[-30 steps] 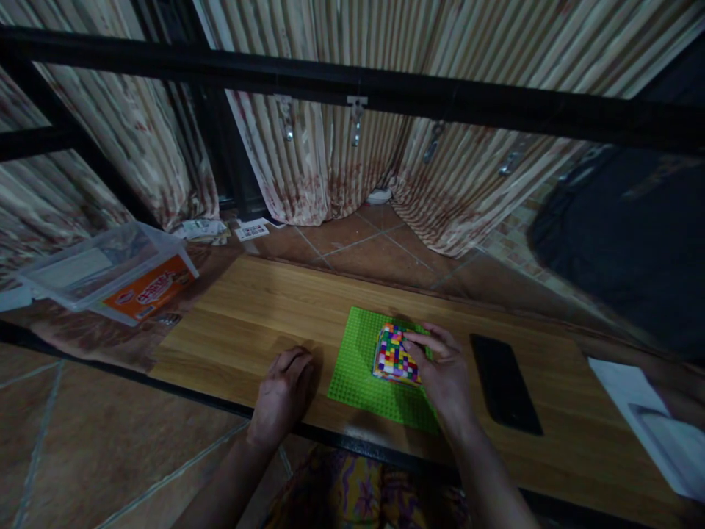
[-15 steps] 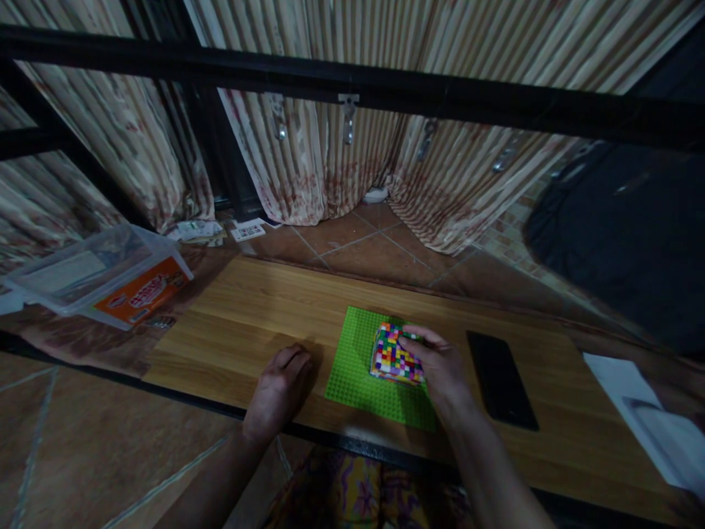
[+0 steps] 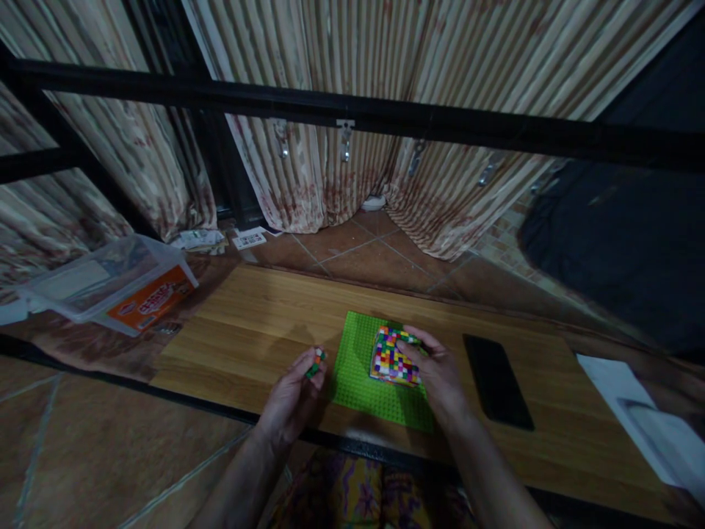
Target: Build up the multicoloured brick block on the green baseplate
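Note:
Between the fingers of my left hand [image 3: 294, 389] is a small cluster of building bricks [image 3: 316, 362], green, orange and white, held just left of the green baseplate. The green baseplate [image 3: 352, 393] lies flat near the table's front edge. On it sits a square block of multicoloured bricks [image 3: 393, 356], its top a patchwork of small coloured pieces. My right hand [image 3: 438, 367] grips that block from its right side, thumb over the top and fingers along the far edge. The block's right side is hidden by the hand.
A black phone [image 3: 497, 380] lies right of the baseplate, with white paper [image 3: 617, 397] farther right. At the left stands a clear plastic tub [image 3: 82, 297] with an orange label. A dark metal bar [image 3: 385, 110] crosses in front of the striped curtains [image 3: 352, 51].
My left hand has turned over and lifted, and the small brick cluster now shows in its fingers. My right hand stays on the block. The view has tilted slightly upward.

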`<state>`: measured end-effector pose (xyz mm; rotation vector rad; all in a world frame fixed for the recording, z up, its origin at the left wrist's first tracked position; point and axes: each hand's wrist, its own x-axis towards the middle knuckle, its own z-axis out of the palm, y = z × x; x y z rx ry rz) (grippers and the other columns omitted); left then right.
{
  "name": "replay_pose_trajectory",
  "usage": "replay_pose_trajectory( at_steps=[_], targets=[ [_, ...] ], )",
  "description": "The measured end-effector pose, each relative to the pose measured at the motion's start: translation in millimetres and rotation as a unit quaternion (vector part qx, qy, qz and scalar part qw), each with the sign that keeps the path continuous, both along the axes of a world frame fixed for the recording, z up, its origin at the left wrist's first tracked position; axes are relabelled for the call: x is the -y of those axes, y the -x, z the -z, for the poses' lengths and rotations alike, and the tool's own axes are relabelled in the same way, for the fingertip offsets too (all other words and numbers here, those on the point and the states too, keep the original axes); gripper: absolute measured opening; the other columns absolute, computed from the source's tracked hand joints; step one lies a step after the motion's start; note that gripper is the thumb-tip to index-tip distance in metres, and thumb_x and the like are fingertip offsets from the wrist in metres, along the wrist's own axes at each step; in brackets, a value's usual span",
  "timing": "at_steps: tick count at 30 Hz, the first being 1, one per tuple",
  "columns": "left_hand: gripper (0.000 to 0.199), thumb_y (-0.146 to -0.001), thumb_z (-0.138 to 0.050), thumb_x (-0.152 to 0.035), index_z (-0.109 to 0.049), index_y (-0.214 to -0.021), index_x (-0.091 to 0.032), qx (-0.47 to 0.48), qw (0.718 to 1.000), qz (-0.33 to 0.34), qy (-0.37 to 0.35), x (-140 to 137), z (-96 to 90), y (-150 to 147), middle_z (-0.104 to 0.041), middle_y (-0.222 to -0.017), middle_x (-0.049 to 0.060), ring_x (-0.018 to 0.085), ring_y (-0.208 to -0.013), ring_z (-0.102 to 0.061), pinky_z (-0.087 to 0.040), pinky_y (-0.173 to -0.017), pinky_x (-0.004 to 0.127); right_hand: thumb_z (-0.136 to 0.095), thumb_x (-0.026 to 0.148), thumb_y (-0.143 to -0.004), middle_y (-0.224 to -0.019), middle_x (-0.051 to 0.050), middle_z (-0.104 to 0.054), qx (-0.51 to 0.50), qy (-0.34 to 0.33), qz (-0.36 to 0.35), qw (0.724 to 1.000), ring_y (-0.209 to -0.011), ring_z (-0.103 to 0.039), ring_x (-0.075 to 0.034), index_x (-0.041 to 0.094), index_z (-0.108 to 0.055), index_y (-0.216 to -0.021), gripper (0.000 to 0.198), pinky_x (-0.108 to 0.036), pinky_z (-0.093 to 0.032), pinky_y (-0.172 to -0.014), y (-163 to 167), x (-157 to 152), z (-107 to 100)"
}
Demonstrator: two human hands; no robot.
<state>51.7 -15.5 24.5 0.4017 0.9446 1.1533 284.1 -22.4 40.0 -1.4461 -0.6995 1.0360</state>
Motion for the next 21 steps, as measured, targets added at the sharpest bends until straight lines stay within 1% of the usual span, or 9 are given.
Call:
replay_pose_trajectory(
  at_steps=[1, 3, 6, 8, 10, 13, 14, 17, 21],
  targets=[
    [0.007, -0.088, -0.062, -0.016, -0.069, -0.085, -0.015, 0.065, 0.997, 0.019, 0.039, 3, -4.1, -4, -0.067, -0.085, 0.005, 0.006, -0.069, -0.062, -0.052, -0.06, 0.012, -0.083, 0.043, -0.06, -0.087, -0.004, -0.075, 0.038, -0.012, 0.012, 0.999, -0.069, -0.069, -0.021, 0.022, -0.072, -0.106, 0.052, -0.039, -0.057, -0.068, 1, 4, -1],
    [0.013, -0.092, -0.057, -0.014, -0.067, -0.085, -0.014, 0.139, 0.987, 0.04, 0.076, 9, -10.9, -12, -0.064, -0.082, 0.005, 0.004, -0.063, -0.059, -0.048, -0.052, 0.01, -0.076, 0.044, -0.069, -0.098, -0.006, -0.074, 0.142, -0.052, 0.043, 0.988, -0.082, -0.069, -0.023, 0.021, -0.072, -0.106, 0.044, -0.041, -0.055, -0.078, 5, 13, -5],
    [0.017, -0.094, -0.053, -0.014, -0.066, -0.084, -0.012, 0.182, 0.976, 0.045, 0.108, 14, -17.6, -22, -0.061, -0.079, 0.004, 0.003, -0.06, -0.057, -0.047, -0.049, 0.008, -0.067, 0.041, -0.08, -0.11, -0.007, -0.07, 0.299, -0.123, 0.058, 0.945, -0.103, -0.063, -0.024, 0.023, -0.074, -0.1, 0.028, -0.045, -0.048, -0.094, 14, 29, -16],
    [0.019, -0.096, -0.051, -0.015, -0.066, -0.085, -0.011, 0.19, 0.971, 0.042, 0.139, 16, -21.0, -28, -0.06, -0.077, 0.003, 0.002, -0.058, -0.056, -0.046, -0.048, 0.008, -0.062, 0.039, -0.085, -0.111, -0.007, -0.069, 0.358, -0.149, 0.035, 0.921, -0.108, -0.06, -0.024, 0.025, -0.074, -0.099, 0.023, -0.045, -0.046, -0.097, 22, 38, -24],
    [0.018, -0.096, -0.052, -0.017, -0.066, -0.086, -0.011, 0.175, 0.972, 0.044, 0.153, 19, -23.9, -33, -0.061, -0.077, 0.003, 0.002, -0.057, -0.055, -0.046, -0.048, 0.008, -0.059, 0.036, -0.089, -0.11, -0.006, -0.068, 0.38, -0.162, -0.008, 0.911, -0.108, -0.059, -0.022, 0.027, -0.073, -0.101, 0.021, -0.043, -0.046, -0.095, 32, 46, -29],
    [0.011, -0.091, -0.063, -0.023, -0.067, -0.089, -0.013, 0.125, 0.983, 0.059, 0.124, 25, -27.4, -39, -0.063, -0.08, 0.002, 0.003, -0.059, -0.058, -0.049, -0.052, 0.01, -0.058, 0.033, -0.091, -0.109, -0.004, -0.068, 0.394, -0.166, -0.071, 0.901, -0.106, -0.059, -0.021, 0.028, -0.072, -0.103, 0.019, -0.04, -0.047, -0.093, 45, 54, -31],
    [0.012, -0.088, -0.068, -0.026, -0.067, -0.088, -0.013, 0.109, 0.986, 0.065, 0.113, 27, -28.3, -41, -0.064, -0.08, 0.001, 0.004, -0.061, -0.059, -0.049, -0.053, 0.011, -0.059, 0.033, -0.09, -0.109, -0.004, -0.068, 0.401, -0.165, -0.084, 0.897, -0.106, -0.058, -0.021, 0.028, -0.071, -0.103, 0.018, -0.04, -0.047, -0.093, 49, 55, -31],
    [0.026, -0.076, -0.079, -0.035, -0.068, -0.086, -0.014, 0.082, 0.99, 0.068, 0.087, 34, -31.1, -46, -0.065, -0.079, 0.0, 0.005, -0.063, -0.06, -0.049, -0.055, 0.012, -0.063, 0.034, -0.088, -0.107, -0.004, -0.068, 0.42, -0.157, -0.099, 0.888, -0.104, -0.058, -0.022, 0.028, -0.071, -0.102, 0.017, -0.041, -0.047, -0.091, 58, 58, -28],
    [0.035, -0.064, -0.087, -0.037, -0.068, -0.081, -0.014, 0.072, 0.994, 0.056, 0.059, 39, -36.0, -53, -0.065, -0.074, -0.001, 0.007, -0.064, -0.059, -0.05, -0.061, 0.016, -0.063, 0.032, -0.089, -0.101, -0.004, -0.069, 0.44, -0.157, -0.086, 0.88, -0.1, -0.059, -0.023, 0.027, -0.072, -0.098, 0.014, -0.041, -0.047, -0.087, 62, 60, -27]
  ],
)
